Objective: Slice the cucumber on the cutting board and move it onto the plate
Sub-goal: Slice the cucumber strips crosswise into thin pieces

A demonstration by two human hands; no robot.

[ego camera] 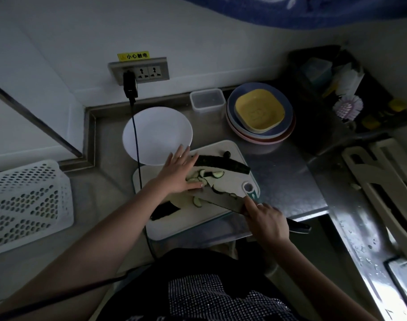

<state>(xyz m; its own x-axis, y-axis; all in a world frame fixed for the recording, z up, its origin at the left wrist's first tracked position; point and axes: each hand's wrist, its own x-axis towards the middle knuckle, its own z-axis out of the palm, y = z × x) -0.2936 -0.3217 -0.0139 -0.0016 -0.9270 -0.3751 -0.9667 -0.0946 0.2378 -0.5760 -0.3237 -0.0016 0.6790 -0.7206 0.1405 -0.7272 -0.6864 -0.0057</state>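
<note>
A white cutting board (230,154) lies on the steel counter. On it are several half-moon cucumber slices (206,176), a long dark cucumber piece (221,163) at the far side and another piece (164,210) near the front left. My right hand (266,222) grips the handle of a broad knife (221,198), whose blade lies nearly flat on the board under some slices. My left hand (179,172) is open, with straight fingers resting against the slices beside the blade. An empty white plate (157,135) sits just behind the board.
A stack of coloured bowls (260,114) with a yellow one on top and a clear lidded box (207,99) stand at the back. A black cable (137,158) hangs from the wall socket across plate and board. A white perforated basket (29,205) is at left; sink area at right.
</note>
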